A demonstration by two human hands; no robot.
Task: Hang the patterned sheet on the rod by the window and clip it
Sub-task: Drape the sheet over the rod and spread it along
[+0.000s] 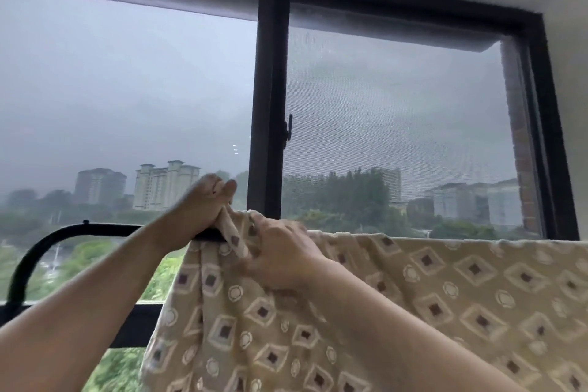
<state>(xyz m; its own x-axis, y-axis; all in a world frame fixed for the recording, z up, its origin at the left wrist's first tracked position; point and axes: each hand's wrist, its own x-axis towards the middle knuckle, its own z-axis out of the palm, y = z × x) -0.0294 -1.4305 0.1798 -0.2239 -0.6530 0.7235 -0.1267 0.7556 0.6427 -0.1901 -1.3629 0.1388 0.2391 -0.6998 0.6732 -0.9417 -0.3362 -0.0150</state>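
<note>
The patterned sheet [445, 289], beige with brown diamonds and circles, hangs draped over a black rod [95, 227] in front of the window. The rod shows bare on the left, where it curves down; the sheet covers it to the right. My left hand [203, 207] is raised at the sheet's left end, pinching a gathered fold of fabric above the rod. Just to its right, my right hand [283, 251] grips the same bunched fabric at rod height. I see no clip; if one is in a hand, fingers hide it.
A large black-framed window [270, 89] fills the view, with a latch handle [289, 130] on the middle post and an insect screen on the right pane. A black horizontal rail [140, 312] runs below the rod at the left. White wall stands at the far right.
</note>
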